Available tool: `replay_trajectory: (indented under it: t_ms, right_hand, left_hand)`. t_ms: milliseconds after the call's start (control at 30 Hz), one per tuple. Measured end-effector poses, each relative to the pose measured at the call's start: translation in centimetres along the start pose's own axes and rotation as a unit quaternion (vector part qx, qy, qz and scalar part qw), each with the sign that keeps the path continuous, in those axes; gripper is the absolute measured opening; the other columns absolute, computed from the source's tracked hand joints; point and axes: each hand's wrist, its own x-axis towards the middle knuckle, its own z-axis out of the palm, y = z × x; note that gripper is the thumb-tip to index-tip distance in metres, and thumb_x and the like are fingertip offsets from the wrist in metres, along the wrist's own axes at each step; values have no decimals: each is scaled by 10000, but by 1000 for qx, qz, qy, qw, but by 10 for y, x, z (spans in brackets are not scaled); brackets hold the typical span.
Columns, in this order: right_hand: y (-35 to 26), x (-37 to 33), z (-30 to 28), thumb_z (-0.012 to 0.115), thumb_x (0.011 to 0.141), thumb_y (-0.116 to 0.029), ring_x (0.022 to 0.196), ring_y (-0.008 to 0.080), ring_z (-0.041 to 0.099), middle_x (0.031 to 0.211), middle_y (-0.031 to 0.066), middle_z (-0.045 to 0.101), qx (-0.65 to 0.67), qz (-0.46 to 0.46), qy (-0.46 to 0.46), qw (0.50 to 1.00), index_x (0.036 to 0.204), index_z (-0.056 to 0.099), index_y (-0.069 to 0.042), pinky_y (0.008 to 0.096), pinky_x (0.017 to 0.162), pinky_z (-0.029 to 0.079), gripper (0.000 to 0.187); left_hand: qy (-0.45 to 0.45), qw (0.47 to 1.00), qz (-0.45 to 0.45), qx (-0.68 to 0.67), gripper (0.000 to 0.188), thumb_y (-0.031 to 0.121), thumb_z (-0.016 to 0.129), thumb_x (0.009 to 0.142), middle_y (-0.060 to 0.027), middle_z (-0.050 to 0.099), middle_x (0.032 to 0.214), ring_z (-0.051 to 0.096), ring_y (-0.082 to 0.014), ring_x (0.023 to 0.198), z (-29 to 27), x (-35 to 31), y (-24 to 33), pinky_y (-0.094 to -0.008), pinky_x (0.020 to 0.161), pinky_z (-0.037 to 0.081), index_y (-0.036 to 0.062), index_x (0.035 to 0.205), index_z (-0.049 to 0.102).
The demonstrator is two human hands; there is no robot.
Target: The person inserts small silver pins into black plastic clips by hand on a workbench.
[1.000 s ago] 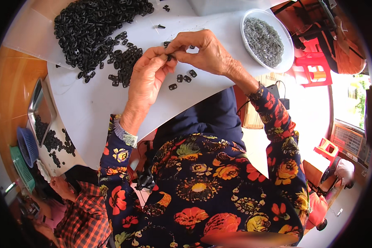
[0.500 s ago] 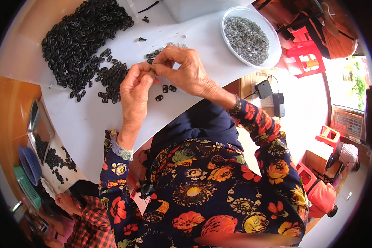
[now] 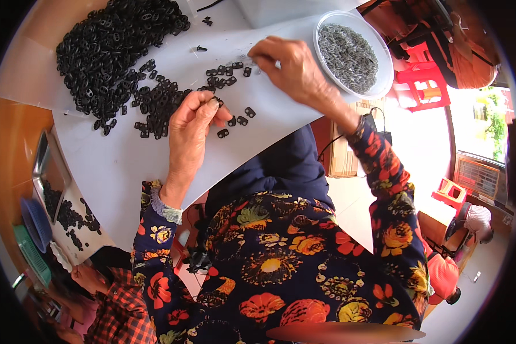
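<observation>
My left hand (image 3: pixel 188 129) is closed in a pinch, with a small black plastic piece (image 3: pixel 218 102) between thumb and fingertips. To its right and farther off, my right hand (image 3: pixel 292 69) hangs over the white tabletop (image 3: pixel 258 114), thumb and fingers drawn together. Anything between them is too small to make out. Near those fingertips lie some thin metal bits (image 3: pixel 239 62), like small springs. Several black two-hole pieces (image 3: pixel 219 77), resembling cord-lock bodies, lie between my hands. A few more black pieces (image 3: pixel 242 120) are just right of my left hand.
A large heap of black oval two-hole parts (image 3: pixel 112 57) fills the far left, with a smaller pile (image 3: pixel 157 103) beside it. A round clear tub (image 3: pixel 384 80) of small metal springs stands at the right. Another person's checked sleeve (image 3: pixel 126 304) shows at lower left.
My right hand has parted from my left, moving right and away from me to the metal bits. My left hand stays nearly in place, its black piece now visible.
</observation>
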Motion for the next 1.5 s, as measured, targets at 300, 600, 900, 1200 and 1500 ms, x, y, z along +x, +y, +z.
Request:
replay_trajectory:
  t_ms: [300, 600, 900, 1200, 1500]
  right_hand:
    - [29, 36, -1, 621, 780, -60, 714, 324, 617, 787, 132, 639, -112, -53, -177, 976, 829, 659, -12, 403, 664, 499, 79]
    - [18, 46, -5, 630, 785, -59, 748, 338, 615, 778, 147, 639, -126, -24, -245, 961, 826, 663, -3, 407, 700, 495, 77]
    - [18, 46, -4, 605, 762, -25, 745, 370, 600, 740, 168, 609, -206, -51, -252, 944, 728, 601, 22, 434, 686, 484, 59]
    - [12, 41, 7, 595, 695, -3, 732, 405, 590, 717, 196, 599, -229, -54, -173, 956, 700, 556, 46, 430, 670, 491, 62]
    - [-23, 5, 5, 598, 745, 13, 653, 29, 503, 706, 3, 607, 189, 144, -113, 965, 901, 657, 9, 208, 641, 466, 166]
  left_hand:
    - [-35, 999, 15, -23, 131, 143, 566, 926, -57, 663, 800, 574, -84, 706, 4, 1, -5, -224, 665, 472, 19, 966, 581]
    - [-36, 999, 15, -15, 133, 119, 562, 924, -77, 662, 798, 579, -99, 706, 3, 1, -6, -236, 666, 480, -3, 977, 573]
    - [-41, 999, 11, -4, 133, 109, 562, 919, -80, 662, 794, 577, -102, 701, 5, 2, -4, -236, 669, 482, -12, 973, 572]
    - [-49, 999, 5, -21, 102, 83, 546, 900, -80, 664, 795, 576, -99, 695, 6, 3, -5, -240, 663, 483, -2, 946, 578]
    - [-23, 998, -5, -51, 86, 76, 556, 881, -60, 648, 779, 584, -104, 696, 4, 3, -5, -246, 664, 485, 8, 920, 591]
